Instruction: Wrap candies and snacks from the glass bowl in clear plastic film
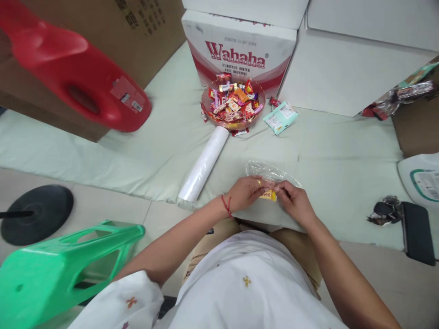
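Note:
Near the table's front edge, my left hand (247, 191) and my right hand (295, 200) meet with their fingers closed. Between them they pinch a thin clear plastic bag (270, 172), whose loose part spreads over the cloth beyond my fingers. A small yellow wrapped candy (270, 195) shows just below the fingertips; whether it lies inside the plastic or against it, I cannot tell. Straight ahead stands a clear amber bowl (222, 122) heaped with candies in colourful wrappers (236, 101). A white roll (205, 164) lies slantwise between the bowl and the table edge.
Behind the bowl stands a Wahaha carton (240, 50). A mint-green packet (281, 117) lies right of the bowl. A red jug (75, 73) is at left, a green stool (68, 269) below it. At right are keys (384, 211), a phone (417, 233) and a white bottle (421, 180).

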Motion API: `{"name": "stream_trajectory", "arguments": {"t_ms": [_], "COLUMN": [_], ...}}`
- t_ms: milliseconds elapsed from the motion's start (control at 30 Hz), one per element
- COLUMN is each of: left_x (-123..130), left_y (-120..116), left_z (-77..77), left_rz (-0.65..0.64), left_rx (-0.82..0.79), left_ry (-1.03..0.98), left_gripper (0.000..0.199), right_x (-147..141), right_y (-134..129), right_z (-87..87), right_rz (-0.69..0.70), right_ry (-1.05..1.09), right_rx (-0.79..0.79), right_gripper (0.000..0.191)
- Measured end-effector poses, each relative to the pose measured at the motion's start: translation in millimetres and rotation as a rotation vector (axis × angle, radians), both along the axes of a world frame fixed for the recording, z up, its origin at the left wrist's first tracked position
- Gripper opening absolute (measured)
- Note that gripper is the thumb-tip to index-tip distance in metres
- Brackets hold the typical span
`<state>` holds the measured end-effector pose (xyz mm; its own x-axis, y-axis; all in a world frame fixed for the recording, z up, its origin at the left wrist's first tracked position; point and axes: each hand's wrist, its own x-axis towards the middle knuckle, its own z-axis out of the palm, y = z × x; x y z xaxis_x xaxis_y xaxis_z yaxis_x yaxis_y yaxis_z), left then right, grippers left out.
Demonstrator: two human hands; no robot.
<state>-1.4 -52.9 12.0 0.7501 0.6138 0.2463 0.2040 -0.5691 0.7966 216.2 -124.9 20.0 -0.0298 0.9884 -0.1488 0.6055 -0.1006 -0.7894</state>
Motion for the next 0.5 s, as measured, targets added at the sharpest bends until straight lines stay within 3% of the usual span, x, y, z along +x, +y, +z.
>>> {"name": "stream_trajectory", "arguments": {"t_ms": [133, 233, 367, 500], "left_x": [-12, -22, -26, -27], "left_y": [6, 6, -5, -20], "left_z": [-2.4, -1.8, 7.1, 10.8], "left_rz": [0.237, 0.381, 0.411, 0.435], "left_rx": [0.036, -0.058, -0.238, -0.21], "left_ry": [-0.025, 0.007, -0.017, -0.063], "left_gripper": [0.025, 0.026, 0.037, 0.03], "right_x": [3, 3, 1, 1], "right_y": [2, 3, 3, 3], "right_z": [-1.7, -3.2, -2.4, -0.4], "right_rz": [-0.04, -0.067, -0.083, -0.081], "right_ry": [0.108, 0.123, 0.117, 0.116], "right_rx": [-0.093, -0.108, -0.113, -0.131], "right_gripper": [0.035, 0.035, 0.035, 0.036]}}
